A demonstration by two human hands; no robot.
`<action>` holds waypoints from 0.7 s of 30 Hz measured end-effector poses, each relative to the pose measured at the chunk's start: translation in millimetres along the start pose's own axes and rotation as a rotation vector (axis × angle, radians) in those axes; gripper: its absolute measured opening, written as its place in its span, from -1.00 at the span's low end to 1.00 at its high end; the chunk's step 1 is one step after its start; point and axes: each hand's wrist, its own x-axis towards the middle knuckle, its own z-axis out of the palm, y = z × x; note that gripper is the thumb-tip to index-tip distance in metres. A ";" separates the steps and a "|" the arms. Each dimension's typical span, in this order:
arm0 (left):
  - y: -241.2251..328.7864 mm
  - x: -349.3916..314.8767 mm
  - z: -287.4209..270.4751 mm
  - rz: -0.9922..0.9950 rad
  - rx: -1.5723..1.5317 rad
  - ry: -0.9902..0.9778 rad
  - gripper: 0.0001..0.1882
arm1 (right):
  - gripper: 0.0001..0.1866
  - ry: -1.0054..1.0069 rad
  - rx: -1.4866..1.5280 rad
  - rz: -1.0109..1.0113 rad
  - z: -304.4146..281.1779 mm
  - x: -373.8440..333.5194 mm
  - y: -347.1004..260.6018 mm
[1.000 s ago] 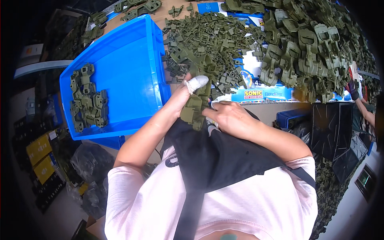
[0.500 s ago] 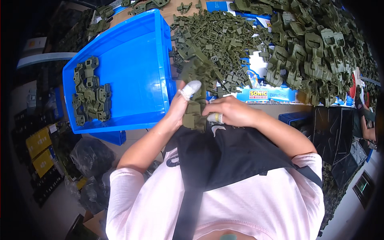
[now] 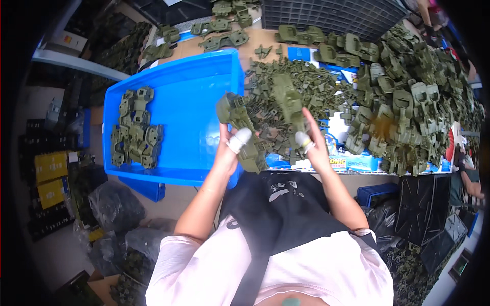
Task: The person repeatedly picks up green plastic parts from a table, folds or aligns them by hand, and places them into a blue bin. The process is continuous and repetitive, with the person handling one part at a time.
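Both hands have come away from the apron (image 3: 286,214) & moved fwd over the table edge, now well apart; ½ sec ago they were together at the apron's upper end. L hand (image 3: 227,150) is part-curled round a long olive-green part (image 3: 239,116), thumb (in a white finger cover (image 3: 239,139)) on the near side, far end sticking out beyond the fingers, near end hanging down twd the apron. R hand (image 3: 317,145) reaches fwd, thumb & fingers only part-bent, at the near end of a 2nd olive-green part (image 3: 287,97) that points up & away; it's blurred, but looks held btwn thumb & fingers. How firm, can't tell. R thumb has a white cover too.

Just left of L hand: blue bin (image 3: 186,112), w/ a cluster of olive-green frames (image 3: 135,130) at its far-left side, rest of its floor bare blue. Beyond & btwn the hands: pile of small olive-green pieces (image 3: 326,86). Right of R hand: heap of bigger olive-green parts (image 3: 403,109), w/ a printed blue-and-white sheet (image 3: 357,162) btwn heap & R wrist. Way beyond both hands, a black crate (image 3: 326,15). Far right of R hand, another person's arm (image 3: 472,184).
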 end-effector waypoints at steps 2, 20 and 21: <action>-8.3 2.9 22.6 -0.002 0.065 -0.046 -0.16 | -0.28 -0.078 -0.079 -0.134 11.4 -11.0 -3.0; -32.2 27.8 44.7 0.154 -0.092 -0.099 -0.23 | -0.28 -0.109 0.575 0.390 -1.4 -38.4 -7.7; -29.4 24.6 44.6 0.192 -0.080 -0.126 -0.22 | -0.28 -0.186 0.366 0.221 -8.9 -32.5 -8.3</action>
